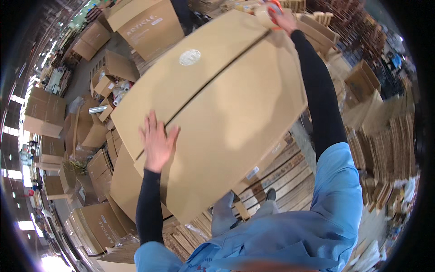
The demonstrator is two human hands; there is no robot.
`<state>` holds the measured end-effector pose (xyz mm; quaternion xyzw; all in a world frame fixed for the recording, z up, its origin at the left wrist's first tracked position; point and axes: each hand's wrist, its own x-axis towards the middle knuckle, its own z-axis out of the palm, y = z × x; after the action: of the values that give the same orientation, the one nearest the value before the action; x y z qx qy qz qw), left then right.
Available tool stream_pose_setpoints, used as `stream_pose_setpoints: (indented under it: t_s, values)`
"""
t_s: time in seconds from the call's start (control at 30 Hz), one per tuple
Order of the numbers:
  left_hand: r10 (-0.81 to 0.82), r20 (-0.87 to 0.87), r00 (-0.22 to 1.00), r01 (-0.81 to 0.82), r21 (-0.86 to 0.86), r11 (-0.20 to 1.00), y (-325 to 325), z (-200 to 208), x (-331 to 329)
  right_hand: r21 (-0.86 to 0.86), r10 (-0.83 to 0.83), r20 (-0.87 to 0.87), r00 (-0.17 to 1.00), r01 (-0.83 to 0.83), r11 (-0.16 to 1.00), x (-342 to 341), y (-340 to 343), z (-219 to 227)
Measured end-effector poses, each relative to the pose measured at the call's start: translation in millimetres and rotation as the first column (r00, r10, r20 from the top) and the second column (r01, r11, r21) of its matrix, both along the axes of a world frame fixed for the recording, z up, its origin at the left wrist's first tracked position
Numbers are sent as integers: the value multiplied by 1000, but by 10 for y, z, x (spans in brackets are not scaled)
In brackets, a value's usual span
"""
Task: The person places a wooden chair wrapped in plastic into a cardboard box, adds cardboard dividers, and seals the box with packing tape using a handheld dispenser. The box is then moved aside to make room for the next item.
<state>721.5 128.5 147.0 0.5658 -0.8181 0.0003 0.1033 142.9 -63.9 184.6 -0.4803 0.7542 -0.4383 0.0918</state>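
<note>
A large brown cardboard box (240,104) lies in front of me with its two top flaps folded in. A narrow dark gap (206,88) runs slantwise between them, and a round pale mark is printed on the far flap. My left hand (157,143) rests on the flaps near the gap's left end, fingers spread. Out at the far right end of the gap, my right hand (285,20) grips a tape dispenser (273,10) with red parts and a roll of tape on it.
Wooden slats of a pallet (281,181) show by my feet. Flattened cardboard (385,145) is stacked at the right. An upright carton (149,29) stands beyond the box, and an open carton with rolls (113,86) sits at the left among several more boxes.
</note>
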Motion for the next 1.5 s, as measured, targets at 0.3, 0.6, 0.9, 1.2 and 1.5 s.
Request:
stream_pose_setpoints:
  t_s: [0.3, 0.6, 0.9, 1.2, 1.5]
  values:
    - [460, -50, 886, -463, -116, 879, 230, -265, 622, 27, 246, 589, 770, -324, 946, -872, -527, -871]
    - [470, -180, 864, -488, -70, 870, 66, -213, 985, -16, 337, 510, 791, -384, 923, -600, 418, -864]
    - [484, 87, 871, -479, -73, 875, -1303, -133, 138, -30, 230, 519, 823, -252, 967, -352, 642, -755]
    - [-3, -142, 990, 6, 22, 1000, -3192, -150, -1638, -135, 273, 608, 745, -241, 961, -320, 597, -769]
    - [-107, -254, 961, 93, -69, 993, -3017, -234, -1558, -584, 496, 764, 412, 115, 804, 55, 1017, -641]
